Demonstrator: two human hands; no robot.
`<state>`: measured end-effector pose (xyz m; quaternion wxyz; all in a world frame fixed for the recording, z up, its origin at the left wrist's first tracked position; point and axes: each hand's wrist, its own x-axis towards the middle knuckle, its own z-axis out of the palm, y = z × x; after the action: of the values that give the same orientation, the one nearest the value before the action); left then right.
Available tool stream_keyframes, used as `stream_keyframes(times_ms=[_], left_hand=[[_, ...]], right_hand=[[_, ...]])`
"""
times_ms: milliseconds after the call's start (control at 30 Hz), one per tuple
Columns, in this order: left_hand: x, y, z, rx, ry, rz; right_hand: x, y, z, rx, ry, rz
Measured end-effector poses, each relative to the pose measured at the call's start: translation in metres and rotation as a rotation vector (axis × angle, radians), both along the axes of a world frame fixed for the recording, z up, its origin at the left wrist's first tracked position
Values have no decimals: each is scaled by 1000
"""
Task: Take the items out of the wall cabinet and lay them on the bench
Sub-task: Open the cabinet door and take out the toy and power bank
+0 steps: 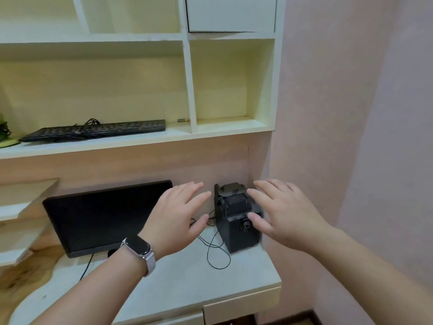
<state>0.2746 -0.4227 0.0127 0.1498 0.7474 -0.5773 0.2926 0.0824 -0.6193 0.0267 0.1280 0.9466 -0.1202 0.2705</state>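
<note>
A black box-shaped speaker point(236, 231) with smaller black parts stacked on top stands on the white bench point(178, 285) in the back right corner. My left hand point(178, 216) hovers just left of it, fingers spread, holding nothing. My right hand point(281, 212) is at its right side, fingers spread, fingertips at or just off its top edge. In the wall cabinet point(192, 90) above, a black keyboard point(93, 131) with its cable bundled on top lies on the lower shelf. A small battery point(183, 120) lies to its right.
A black monitor point(103, 216) stands on the bench left of the speaker. Thin black cables point(216, 252) loop across the bench in front of the speaker. A green object point(4, 134) sits at the shelf's far left. The pink wall point(351, 113) closes the right side.
</note>
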Motion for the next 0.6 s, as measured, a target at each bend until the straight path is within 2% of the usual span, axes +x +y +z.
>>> stream_keyframes(times_ms=[300,600], left_hand=[[64,-47,35,-58,-68,-20],[166,-73,126,-261,-172,-61]], right_hand=[[58,-38,34,-64,-23,-35],[151,-54,114,-205,-113,-49]])
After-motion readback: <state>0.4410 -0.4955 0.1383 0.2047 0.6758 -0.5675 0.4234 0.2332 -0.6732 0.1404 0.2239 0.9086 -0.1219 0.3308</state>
